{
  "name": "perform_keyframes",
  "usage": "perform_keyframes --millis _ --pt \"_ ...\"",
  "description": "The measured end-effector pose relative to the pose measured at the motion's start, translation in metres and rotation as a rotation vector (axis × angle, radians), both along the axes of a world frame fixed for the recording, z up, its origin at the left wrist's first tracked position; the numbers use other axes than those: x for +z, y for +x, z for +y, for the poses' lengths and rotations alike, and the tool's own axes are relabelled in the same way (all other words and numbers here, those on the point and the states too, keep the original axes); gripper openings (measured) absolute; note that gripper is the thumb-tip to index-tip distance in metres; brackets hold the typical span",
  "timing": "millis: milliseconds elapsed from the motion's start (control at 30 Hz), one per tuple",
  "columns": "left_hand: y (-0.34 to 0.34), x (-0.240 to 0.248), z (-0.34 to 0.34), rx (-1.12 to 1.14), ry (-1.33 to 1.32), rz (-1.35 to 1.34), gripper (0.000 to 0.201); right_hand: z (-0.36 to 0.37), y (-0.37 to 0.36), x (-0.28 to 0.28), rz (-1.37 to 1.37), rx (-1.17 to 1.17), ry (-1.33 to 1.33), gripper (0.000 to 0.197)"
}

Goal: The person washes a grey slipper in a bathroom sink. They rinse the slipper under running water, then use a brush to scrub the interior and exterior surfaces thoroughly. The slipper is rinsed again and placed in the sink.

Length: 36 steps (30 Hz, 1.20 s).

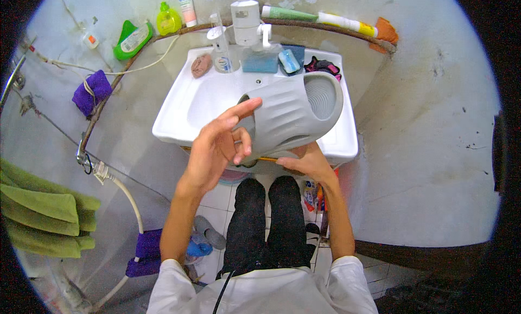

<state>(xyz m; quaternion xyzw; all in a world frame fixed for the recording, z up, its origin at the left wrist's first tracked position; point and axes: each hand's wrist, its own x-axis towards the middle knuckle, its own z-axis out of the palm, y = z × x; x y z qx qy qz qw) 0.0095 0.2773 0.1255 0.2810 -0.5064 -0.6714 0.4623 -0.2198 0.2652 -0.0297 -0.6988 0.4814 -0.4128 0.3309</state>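
Gray slipper (285, 116) probably light, bendy; best held at 5 o'clock, where right hand (313, 163) grips; left hand (213, 147) half-open, 8 o'clock

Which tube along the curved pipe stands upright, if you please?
The pink-ended tube, leftmost of three; the green tube and the yellow-ended tube lie on their sides.

the right hand (313, 165) held a grey slipper (285, 110) from beneath, above the white sink (176, 118); the left hand (213, 143), partly curled, was raised at the slipper's left end; a green towel (46, 211) hung at far left.
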Motion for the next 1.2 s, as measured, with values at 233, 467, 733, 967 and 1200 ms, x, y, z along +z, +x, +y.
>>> perform_keyframes --millis 233,467,733,967,1200 --pt "-0.010 0.033 -0.028 -0.082 -0.129 -0.312 0.051 -0.015 0.018 0.017 -0.691 0.248 0.263 0.066" --pt "0.039 -0.026 -0.021 0.838 -0.355 -0.134 0.037 0.000 0.037 0.042 -1.034 0.324 0.256 0.058" --pt "0.055 -0.129 -0.007 0.269 -0.038 0.433 0.082 0.015 0.059 0.038 -1.192 0.493 0.259 0.055" --pt "0.035 -0.127 -0.014 0.219 -0.107 0.511 0.089 0.020 0.071 0.047 -1.170 0.443 0.270 0.049" --pt "0.048 -0.132 -0.034 0.206 -0.052 0.492 0.085 -0.014 0.067 0.041 -1.124 0.512 0.486 0.051"
